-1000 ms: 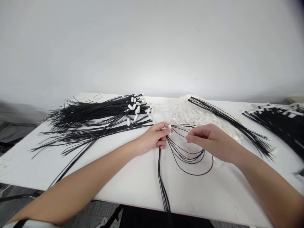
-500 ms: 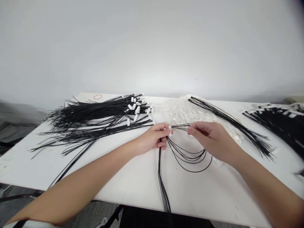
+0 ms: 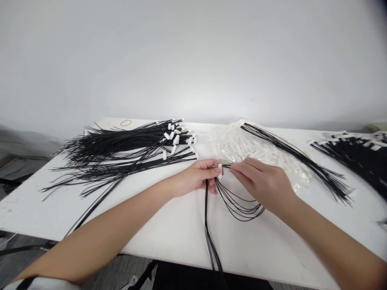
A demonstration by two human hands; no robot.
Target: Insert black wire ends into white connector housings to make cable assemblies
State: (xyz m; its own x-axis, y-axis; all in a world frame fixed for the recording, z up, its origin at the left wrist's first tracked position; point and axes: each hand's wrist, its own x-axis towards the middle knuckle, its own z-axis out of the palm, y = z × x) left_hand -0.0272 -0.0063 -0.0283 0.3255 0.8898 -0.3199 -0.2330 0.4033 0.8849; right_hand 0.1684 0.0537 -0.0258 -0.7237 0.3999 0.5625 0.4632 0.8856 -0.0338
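Observation:
A small white connector (image 3: 220, 170) is pinched between the thumb and fingers of my left hand (image 3: 205, 175). Thin black wires (image 3: 237, 204) run from it, bending round in a loop below my hands, and more of them hang down over the table's front edge. Just to the right, my right hand (image 3: 261, 179) is closed in a pinch on the black wires, close beside the connector. My right fingers hide where those wires continue.
On the left of the white table (image 3: 169, 225) lies a heap of black wires with white connectors (image 3: 121, 143). Behind my right hand is a clear bag of white connectors (image 3: 231, 143), with a wire bundle (image 3: 290, 151) across it. Another wire heap (image 3: 359, 155) lies far right.
My right hand has moved left along the wires, closer to the connector. The wire loop has become smaller. My left hand has shifted slightly right and down, still holding the connector.

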